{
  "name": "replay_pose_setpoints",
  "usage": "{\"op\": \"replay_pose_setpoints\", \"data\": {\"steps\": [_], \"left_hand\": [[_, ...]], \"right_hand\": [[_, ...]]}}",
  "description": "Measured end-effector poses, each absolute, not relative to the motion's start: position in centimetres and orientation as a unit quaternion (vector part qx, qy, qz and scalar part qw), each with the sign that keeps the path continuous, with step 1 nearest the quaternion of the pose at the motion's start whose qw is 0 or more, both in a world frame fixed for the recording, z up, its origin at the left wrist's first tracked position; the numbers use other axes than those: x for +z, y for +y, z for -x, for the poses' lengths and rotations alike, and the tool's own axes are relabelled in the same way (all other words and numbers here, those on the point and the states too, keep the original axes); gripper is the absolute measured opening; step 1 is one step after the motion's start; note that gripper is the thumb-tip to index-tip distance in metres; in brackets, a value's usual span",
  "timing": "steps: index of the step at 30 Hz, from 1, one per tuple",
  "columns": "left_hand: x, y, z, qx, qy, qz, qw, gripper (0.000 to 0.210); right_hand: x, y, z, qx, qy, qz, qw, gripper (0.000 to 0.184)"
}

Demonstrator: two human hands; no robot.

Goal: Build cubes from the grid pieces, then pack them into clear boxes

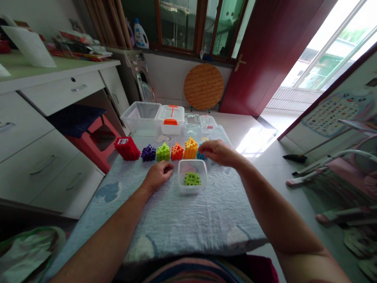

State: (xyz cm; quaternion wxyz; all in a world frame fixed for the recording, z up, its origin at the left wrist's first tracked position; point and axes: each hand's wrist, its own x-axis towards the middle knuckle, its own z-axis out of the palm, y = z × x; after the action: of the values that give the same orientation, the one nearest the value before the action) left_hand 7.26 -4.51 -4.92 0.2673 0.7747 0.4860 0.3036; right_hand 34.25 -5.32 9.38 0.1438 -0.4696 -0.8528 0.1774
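Note:
Interlocking plastic building blocks stand in a row of coloured stacks across the cloth-covered table. From left to right they are red blocks [127, 149], purple blocks [149, 153], lime green blocks [163, 151], orange blocks [177, 151], yellow blocks [191, 148] and blue blocks [201, 155]. My right hand [216, 152] is at the blue blocks, fingers bent together at them and partly covering them. In front of the row, a clear plastic box [193, 190] holds a lime green block [192, 179]. My left hand [158, 175] rests on the cloth left of this box, fingers loosely curved, with nothing visible in it.
Behind the row stand a large clear bin [141, 118], a lidded box with orange clips [171, 120] and smaller clear containers [192, 122]. A red stool [101, 145] and white drawers [47, 165] border the left side. A pink-and-white chair [347, 169] stands at right.

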Motion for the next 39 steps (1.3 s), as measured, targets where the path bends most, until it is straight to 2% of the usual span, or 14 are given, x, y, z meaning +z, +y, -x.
{"op": "replay_pose_setpoints", "data": {"steps": [2, 4, 8, 11, 14, 20, 39], "left_hand": [[-4.9, -4.5, -7.2, 0.303, 0.487, -0.776, 0.264, 0.021], [-5.0, -4.5, -7.2, 0.301, 0.486, -0.778, 0.26, 0.021], [-5.1, -4.4, -7.2, 0.298, 0.483, -0.781, 0.26, 0.022], [-5.1, -4.4, -7.2, 0.299, 0.484, -0.781, 0.258, 0.022], [-5.0, -4.5, -7.2, 0.299, 0.487, -0.779, 0.258, 0.022], [-5.1, -4.5, -7.2, 0.3, 0.486, -0.776, 0.268, 0.021], [-4.9, -4.6, -7.3, 0.306, 0.489, -0.772, 0.267, 0.021]], "right_hand": [[9.3, -4.2, -38.0, 0.124, -0.797, 0.56, 0.187, 0.026], [8.3, -3.1, -41.9, 0.081, -0.761, 0.617, 0.185, 0.034], [4.4, -1.8, -47.0, 0.08, -0.737, 0.67, 0.04, 0.08], [1.7, -1.2, -48.0, 0.096, -0.731, 0.676, -0.019, 0.091], [0.4, -0.5, -48.0, 0.099, -0.736, 0.669, -0.029, 0.084], [0.3, 0.1, -47.9, 0.104, -0.744, 0.659, -0.036, 0.052], [1.9, -2.8, -47.1, 0.098, -0.75, 0.654, -0.012, 0.038]]}}
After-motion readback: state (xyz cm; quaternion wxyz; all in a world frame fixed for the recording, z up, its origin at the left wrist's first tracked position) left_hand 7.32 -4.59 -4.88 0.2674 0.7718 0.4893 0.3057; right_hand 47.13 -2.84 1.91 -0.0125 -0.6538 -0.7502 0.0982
